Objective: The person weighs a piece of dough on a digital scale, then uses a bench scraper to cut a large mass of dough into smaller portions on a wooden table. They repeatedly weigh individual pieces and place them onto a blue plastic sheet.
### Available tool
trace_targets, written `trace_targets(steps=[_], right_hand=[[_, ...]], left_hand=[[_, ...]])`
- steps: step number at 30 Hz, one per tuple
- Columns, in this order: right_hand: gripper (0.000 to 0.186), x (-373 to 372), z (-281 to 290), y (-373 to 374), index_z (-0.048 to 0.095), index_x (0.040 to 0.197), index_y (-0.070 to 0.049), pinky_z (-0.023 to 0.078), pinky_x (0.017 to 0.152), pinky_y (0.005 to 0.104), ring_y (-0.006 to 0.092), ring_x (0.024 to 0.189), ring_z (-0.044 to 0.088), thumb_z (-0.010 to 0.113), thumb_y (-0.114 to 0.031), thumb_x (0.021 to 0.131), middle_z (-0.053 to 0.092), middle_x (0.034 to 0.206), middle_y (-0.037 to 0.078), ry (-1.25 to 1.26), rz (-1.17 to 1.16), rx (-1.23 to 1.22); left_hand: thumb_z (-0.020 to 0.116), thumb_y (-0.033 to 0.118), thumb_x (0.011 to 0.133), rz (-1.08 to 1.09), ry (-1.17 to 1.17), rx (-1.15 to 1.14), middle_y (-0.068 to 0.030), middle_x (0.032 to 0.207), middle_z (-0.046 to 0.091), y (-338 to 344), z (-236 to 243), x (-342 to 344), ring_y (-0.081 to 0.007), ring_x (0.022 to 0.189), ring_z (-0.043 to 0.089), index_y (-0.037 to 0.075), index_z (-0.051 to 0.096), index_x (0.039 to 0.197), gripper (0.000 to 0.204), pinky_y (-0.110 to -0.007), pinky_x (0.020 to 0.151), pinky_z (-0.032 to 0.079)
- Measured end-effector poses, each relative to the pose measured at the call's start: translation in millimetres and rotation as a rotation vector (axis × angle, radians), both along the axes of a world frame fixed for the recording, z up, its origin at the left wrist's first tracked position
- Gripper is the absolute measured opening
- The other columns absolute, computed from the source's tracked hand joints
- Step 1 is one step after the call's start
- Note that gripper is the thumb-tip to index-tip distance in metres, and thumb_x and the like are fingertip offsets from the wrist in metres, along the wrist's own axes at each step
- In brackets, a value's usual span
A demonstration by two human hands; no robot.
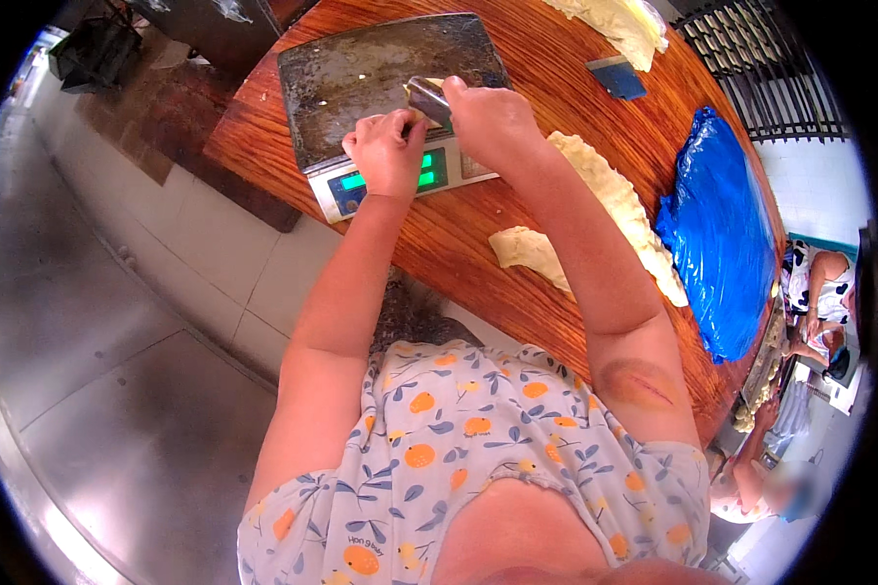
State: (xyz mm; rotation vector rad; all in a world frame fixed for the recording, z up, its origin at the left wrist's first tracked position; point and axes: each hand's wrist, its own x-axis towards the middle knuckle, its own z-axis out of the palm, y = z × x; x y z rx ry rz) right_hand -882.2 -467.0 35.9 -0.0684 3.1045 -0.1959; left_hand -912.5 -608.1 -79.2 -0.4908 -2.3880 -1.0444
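i've got a round brown wooden table (556, 93) in the head view. biggest thing on it: a bench scale (361, 107) with a stained metal platform, lit green readouts, only a few crumbs visible on top. blue plastic sheet (717, 234) is bunched at the right.

dough: long strip (617, 195) beside the right forearm, a far slab (619, 27) at the top edge, short strip (529, 250) nearer the body. all three are on the table, none on the scale.

right hand (493, 122) has its fingers wrapped around a dark metal tool (431, 101), likely a scraper, over the platform. left hand (385, 146) is curled, thumb against index; can't tell if it pinches the pale scrap (419, 116) there.

progress, my read: dough already shaped into strips, plenty left undivided; the small piece is mid-handling.
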Motion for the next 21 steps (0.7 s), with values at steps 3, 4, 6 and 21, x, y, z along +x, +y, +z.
trace_targets(steps=[3,4,6,21], right_hand=[[0.018,-18,5,-10,0.057,0.098,0.0,0.054,0.072,0.0462,0.0377,0.086,0.069,0.06,-0.01,0.083,0.07,0.084,0.021,-0.08,0.017,-0.026],[0.018,-21,2,-12,0.058,0.098,-0.001,0.054,0.073,0.0462,0.0375,0.087,0.069,0.06,-0.01,0.083,0.07,0.085,0.021,-0.074,0.02,-0.024],[0.018,-25,-2,-14,0.059,0.098,-0.001,0.054,0.073,0.0461,0.0372,0.089,0.069,0.06,-0.01,0.083,0.07,0.088,0.022,-0.05,0.026,-0.021],[0.03,178,-56,31,0.049,0.101,-0.002,0.05,0.071,0.0512,0.0427,0.081,0.065,0.066,-0.019,0.084,0.066,0.081,0.023,-0.263,-0.353,-0.257]], left_hand=[[0.077,0.019,0.074,-0.002,0.05,0.017,0.001,0.082,0.068,1,-2,-5,-0.0205,0.088,0.06,0.016,0.071,0.082,0.011,-0.041,0.083,0.034],[0.076,0.019,0.074,0.006,0.049,0.005,0.0009,0.082,0.067,2,-3,-5,-0.0214,0.088,0.06,0.016,0.07,0.08,0.009,-0.042,0.083,0.035],[0.074,0.018,0.074,0.024,0.058,-0.019,0.0006,0.081,0.067,4,2,-7,-0.0231,0.088,0.059,0.016,0.067,0.077,0.008,-0.043,0.082,0.035],[0.069,0.009,0.079,-0.596,-0.189,-0.261,-0.012,0.106,0.06,-19,-57,113,-0.034,0.099,0.055,0.007,0.065,0.099,0.02,-0.044,0.083,0.046]])
